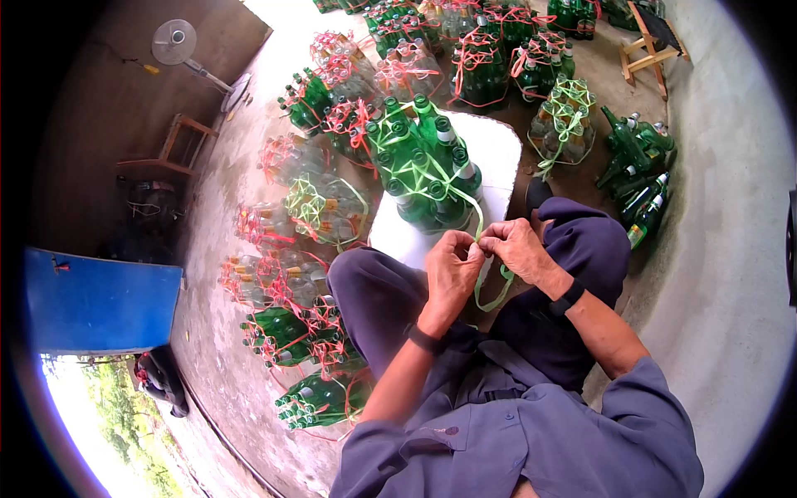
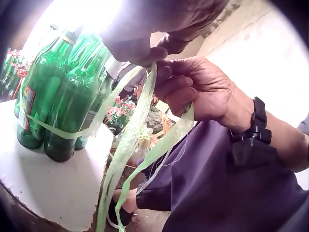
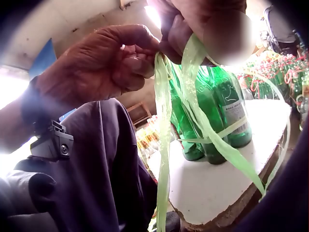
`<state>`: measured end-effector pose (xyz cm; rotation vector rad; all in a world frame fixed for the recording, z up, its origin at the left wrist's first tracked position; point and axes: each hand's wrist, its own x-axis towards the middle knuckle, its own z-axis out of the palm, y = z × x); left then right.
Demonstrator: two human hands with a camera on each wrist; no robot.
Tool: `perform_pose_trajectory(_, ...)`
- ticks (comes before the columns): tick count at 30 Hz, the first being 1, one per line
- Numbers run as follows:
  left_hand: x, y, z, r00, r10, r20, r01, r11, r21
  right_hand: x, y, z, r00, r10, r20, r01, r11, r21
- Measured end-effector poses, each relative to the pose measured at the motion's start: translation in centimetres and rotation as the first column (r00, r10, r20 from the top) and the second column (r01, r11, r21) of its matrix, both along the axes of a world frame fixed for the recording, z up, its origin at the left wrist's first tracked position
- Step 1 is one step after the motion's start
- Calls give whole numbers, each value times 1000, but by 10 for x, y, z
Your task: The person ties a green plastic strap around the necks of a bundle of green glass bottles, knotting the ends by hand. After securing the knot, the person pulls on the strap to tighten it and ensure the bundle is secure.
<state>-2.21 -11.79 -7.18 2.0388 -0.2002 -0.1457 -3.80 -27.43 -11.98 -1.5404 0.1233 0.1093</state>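
Note:
A bundle of green glass bottles (image 1: 419, 166) stands upright on a white board (image 1: 490, 141), with light green plastic twine (image 1: 480, 217) laced around the necks and a band round the bodies. In front of the bundle, my left hand (image 1: 452, 270) pinches the twine between thumb and fingers. Close against it, my right hand (image 1: 519, 249) pinches the same twine, fingertips nearly meeting the left's. Loose twine ends (image 2: 126, 154) hang below both hands in the left wrist view. The twine (image 3: 164, 140) also drops from the fingers in the right wrist view.
Bundles of clear and green bottles tied with red twine (image 1: 477, 66) crowd the floor ahead and left. Loose green bottles (image 1: 639, 166) lie by the right wall. A wooden folding stool (image 1: 652, 50), a fan (image 1: 176, 41) and a blue panel (image 1: 100, 299) stand farther off.

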Motion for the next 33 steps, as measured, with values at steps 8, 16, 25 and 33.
perform_pose_trajectory(8, -1, 2, 1, 999, 1, -41, -1, 1000, -24, 0, 1, 8, 998, -23, -60, 22, 1000, -15)
perform_pose_trajectory(16, 3, 5, -4, 1000, -24, -17, 24, 1000, -4, 1, 2, 2, 1000, -3, 14, 4, 1000, -28)
perform_pose_trajectory(25, 6, 0, -6, 999, -46, 22, 45, 997, 63, 3, 5, 10, 997, -27, 72, 37, 989, -144)
perform_pose_trajectory(33, 6, 4, -2, 996, -62, -64, 57, 996, -75, 2, 3, 27, 998, -65, 2, 65, 995, -75)
